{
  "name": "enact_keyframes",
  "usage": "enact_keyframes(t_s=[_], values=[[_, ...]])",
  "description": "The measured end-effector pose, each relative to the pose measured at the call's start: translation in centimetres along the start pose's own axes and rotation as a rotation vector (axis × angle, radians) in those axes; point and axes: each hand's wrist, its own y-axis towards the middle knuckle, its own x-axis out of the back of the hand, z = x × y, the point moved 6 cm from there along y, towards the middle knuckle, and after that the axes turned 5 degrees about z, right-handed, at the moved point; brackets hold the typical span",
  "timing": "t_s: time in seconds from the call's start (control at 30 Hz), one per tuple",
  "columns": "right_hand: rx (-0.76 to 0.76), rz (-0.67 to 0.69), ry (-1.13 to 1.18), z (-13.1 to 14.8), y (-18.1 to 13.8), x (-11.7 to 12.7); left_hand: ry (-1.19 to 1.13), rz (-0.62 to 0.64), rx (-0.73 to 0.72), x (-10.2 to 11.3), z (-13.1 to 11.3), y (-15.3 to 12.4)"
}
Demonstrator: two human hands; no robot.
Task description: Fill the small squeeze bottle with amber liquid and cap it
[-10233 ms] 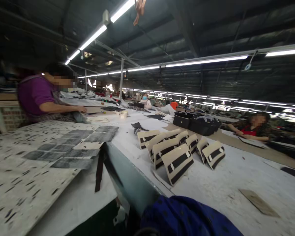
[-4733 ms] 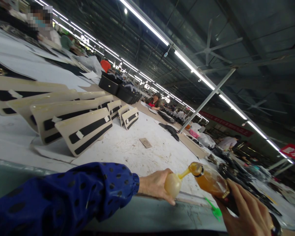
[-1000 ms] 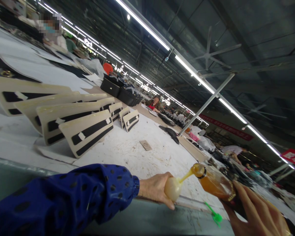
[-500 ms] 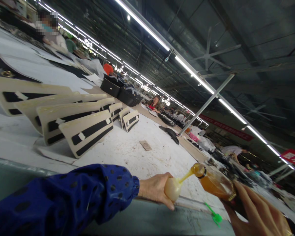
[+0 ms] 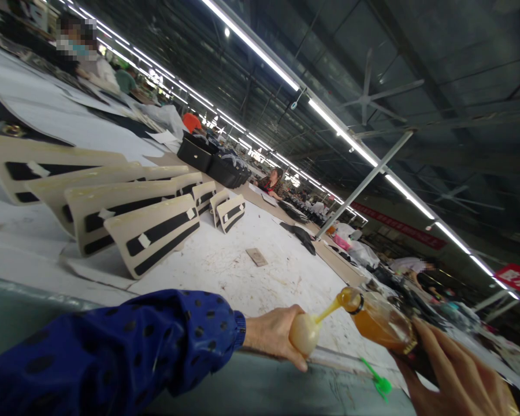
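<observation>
**Amber liquid poured from one bottle into another at the surface edge**

While the left hand (image 5: 271, 336), in a blue dotted sleeve (image 5: 125, 352), was closed around a small pale squeeze bottle (image 5: 304, 334) at the near edge of the surface (image 5: 251, 277), the right hand (image 5: 455, 375) was wrapped around the base of a larger clear bottle (image 5: 379, 323) part full of amber liquid. The larger bottle was tilted, neck down towards the left, and one thin amber stream (image 5: 327, 310) ran from its mouth into the top of the small one. The two bottles were close but not touching; only the stream joined them. One green plastic piece (image 5: 378, 378) lay on the grey edge just beneath the larger bottle.

Farther back on the white, scuffed surface stood a row of cream panels with black strips (image 5: 151, 234). Seven could be counted with fair confidence: four large ones to the left, overlapping, and three small ones (image 5: 229, 211) beyond them; more may have been hidden. One small brown card (image 5: 257, 256) lay flat, alone, well apart from the panels. Behind the panels sat two black cases (image 5: 208, 159), side by side. At least three other people worked at distant benches; one in red (image 5: 272, 180) leaned over the far end of this surface.
</observation>
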Motion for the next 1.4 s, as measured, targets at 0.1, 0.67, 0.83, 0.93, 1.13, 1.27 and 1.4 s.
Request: enact_keyframes(t_s=[0.1,0.67,0.83,0.93,1.13,1.27,1.4], values=[[-0.001,0.008,-0.006,0.24,0.15,0.21,0.009,-0.021,-0.004,0.01,-0.03,-0.13],[-0.024,0.008,0.000,0.19,0.06,0.21,0.006,-0.028,-0.023,-0.11,0.13,-0.05],[-0.015,0.006,-0.008,0.32,0.16,0.35,0.004,-0.020,-0.019,-0.05,0.36,0.04],[-0.008,0.010,0.005,0.07,0.03,0.15,0.003,-0.015,-0.024,-0.05,0.36,0.10],[-0.031,0.004,0.025,-0.26,-0.27,-0.06,0.005,-0.019,-0.020,-0.11,0.28,0.01],[-0.029,0.019,0.008,-0.12,-0.27,-0.12,0.010,-0.014,-0.024,-0.16,0.19,-0.07],[-0.048,0.022,0.013,-0.23,-0.35,-0.11,0.025,-0.028,-0.028,-0.05,0.13,-0.10]])
